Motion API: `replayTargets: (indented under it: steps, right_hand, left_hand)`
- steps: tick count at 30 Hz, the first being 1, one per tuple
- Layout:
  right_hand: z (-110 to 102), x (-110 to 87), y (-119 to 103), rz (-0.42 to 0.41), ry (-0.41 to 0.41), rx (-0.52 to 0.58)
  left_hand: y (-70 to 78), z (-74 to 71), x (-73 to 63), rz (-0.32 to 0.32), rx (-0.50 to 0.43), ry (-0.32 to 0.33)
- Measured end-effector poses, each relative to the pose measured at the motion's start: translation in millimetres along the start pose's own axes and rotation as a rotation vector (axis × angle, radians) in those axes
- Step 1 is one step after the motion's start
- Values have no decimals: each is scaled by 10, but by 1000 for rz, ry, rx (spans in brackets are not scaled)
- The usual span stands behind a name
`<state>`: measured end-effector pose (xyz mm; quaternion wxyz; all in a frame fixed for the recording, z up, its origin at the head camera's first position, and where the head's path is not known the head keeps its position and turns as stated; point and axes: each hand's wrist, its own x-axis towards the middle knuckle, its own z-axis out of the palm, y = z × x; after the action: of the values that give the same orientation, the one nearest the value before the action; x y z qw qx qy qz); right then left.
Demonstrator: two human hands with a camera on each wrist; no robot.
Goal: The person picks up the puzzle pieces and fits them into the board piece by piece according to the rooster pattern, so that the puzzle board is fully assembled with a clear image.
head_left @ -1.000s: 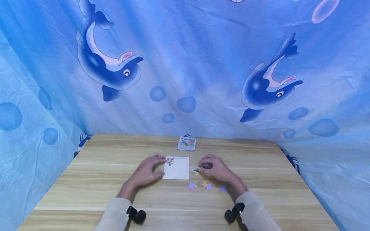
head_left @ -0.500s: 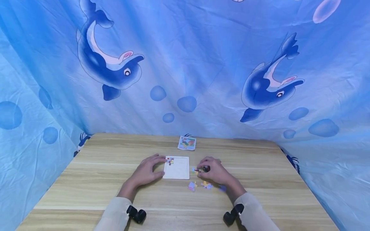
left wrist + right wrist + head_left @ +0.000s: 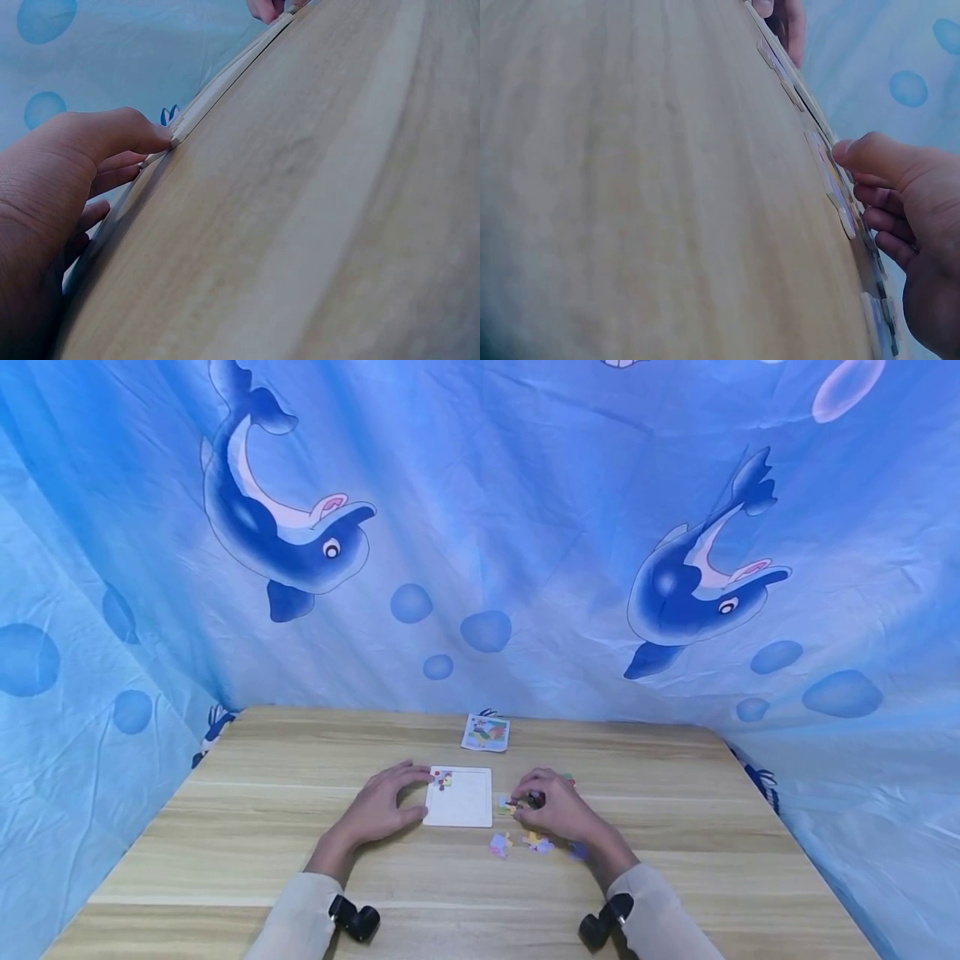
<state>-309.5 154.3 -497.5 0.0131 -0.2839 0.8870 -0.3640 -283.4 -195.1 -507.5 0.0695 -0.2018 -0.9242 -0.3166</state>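
Note:
A white square puzzle board (image 3: 463,806) lies on the table in the head view, with several colourful pieces (image 3: 443,779) fitted in its upper left corner. My left hand (image 3: 384,804) rests at the board's left side; its thumb and index finger touch the edge with a gap between them. To the right of the board, my right hand (image 3: 555,802) pinches a small multicoloured puzzle piece (image 3: 503,803) between thumb and index finger, low over the table. The right wrist view shows the thumb (image 3: 851,150) bent toward the fingers. The hand partly hides pieces beneath it.
Loose purple and yellow puzzle pieces (image 3: 537,842) lie in front of my right hand, with another purple-yellow piece (image 3: 500,845) to their left. A picture card (image 3: 486,732) lies at the table's (image 3: 300,743) back edge. Behind hangs a blue dolphin curtain (image 3: 480,527).
My right hand has shifted slightly down and its fingertips have drawn together at the piece beside the board. A red-green piece shows behind that hand now. The left hand has stayed put.

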Motion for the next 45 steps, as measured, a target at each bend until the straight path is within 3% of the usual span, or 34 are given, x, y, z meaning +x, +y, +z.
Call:
replayTargets:
  steps: [13,19,31,38,45]
  right_hand:
    - [-82,165,-218,-41,39,4]
    - [57,281,-269,-15,31,45]
    - [357,618,-445,-66,19,52]
    - [501,691,-482,-66,20,66]
    - [619,706,-515,-94,12,11]
  left_hand:
    - [-9,-12,-2,3,1,5]
    - [18,10,-9,-8,-13,-22]
    - [34,-25,-3,-21,-2,-21]
    - [27,-23,2,-8,0,-18]
    - [19,-21,-3,-7,3,-16]
